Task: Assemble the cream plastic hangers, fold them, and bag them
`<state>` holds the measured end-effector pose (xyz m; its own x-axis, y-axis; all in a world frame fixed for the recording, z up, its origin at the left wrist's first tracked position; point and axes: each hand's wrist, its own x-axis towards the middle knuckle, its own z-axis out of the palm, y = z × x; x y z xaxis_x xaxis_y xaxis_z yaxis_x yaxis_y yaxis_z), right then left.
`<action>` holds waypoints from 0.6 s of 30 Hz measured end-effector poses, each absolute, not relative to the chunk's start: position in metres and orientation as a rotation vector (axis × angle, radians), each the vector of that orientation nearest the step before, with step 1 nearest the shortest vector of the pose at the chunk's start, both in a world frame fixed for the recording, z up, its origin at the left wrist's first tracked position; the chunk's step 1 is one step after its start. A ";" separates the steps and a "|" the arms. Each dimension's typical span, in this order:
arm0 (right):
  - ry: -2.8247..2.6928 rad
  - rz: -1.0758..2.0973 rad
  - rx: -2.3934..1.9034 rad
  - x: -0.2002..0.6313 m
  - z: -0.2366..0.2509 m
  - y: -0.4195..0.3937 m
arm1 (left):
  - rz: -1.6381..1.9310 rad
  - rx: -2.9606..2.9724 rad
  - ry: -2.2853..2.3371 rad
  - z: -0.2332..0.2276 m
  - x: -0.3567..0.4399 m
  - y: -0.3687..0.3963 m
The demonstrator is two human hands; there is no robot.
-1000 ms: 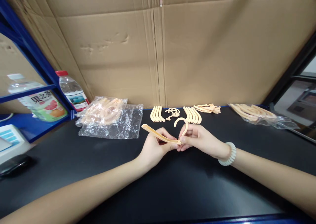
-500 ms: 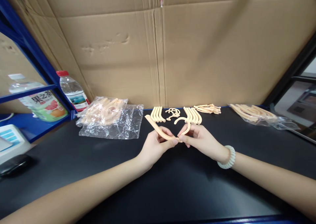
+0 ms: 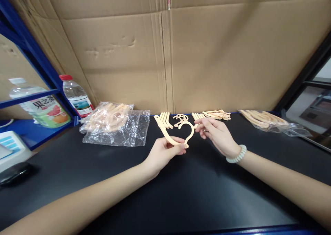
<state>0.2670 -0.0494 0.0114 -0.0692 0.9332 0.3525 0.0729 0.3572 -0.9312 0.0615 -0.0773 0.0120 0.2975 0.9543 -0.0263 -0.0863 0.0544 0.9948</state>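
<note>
In the head view, my left hand (image 3: 164, 154) is closed on a beige plastic hanger arm (image 3: 165, 133). A curved hanger hook (image 3: 190, 133) rises from the arm's lower end by my thumb; hook and arm meet there, and the fingers partly hide the joint. My right hand (image 3: 217, 133) is off the hook, its fingers loosely bent and apart at the right-hand row of hanger arms (image 3: 197, 116), covering part of it. Whether the fingertips touch those arms I cannot make out. Several more arms (image 3: 165, 119) lie in a left-hand row, with small loose hooks (image 3: 181, 118) between the rows.
A clear plastic bag of beige parts (image 3: 111, 119) lies left; another bag (image 3: 266, 119) lies far right. More thin parts (image 3: 217, 114) are heaped behind my right hand. Bottles (image 3: 77, 98) stand left near a blue shelf frame (image 3: 33, 133). Cardboard (image 3: 219, 48) walls the table's back.
My right hand has let go of the hook and moved away, up and right to the row of arms. The hook now stands upright beside the arm in my left hand.
</note>
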 end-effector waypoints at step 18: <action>-2.385 -0.157 -1.099 0.294 -0.007 -0.006 | 1.098 1.154 0.934 0.011 0.063 -0.076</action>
<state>0.2936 -0.0060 -0.0073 -0.5456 0.6797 0.4902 0.7381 0.6667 -0.1030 0.0633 -0.0759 0.0106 0.2246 0.9744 -0.0136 -0.1699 0.0528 0.9840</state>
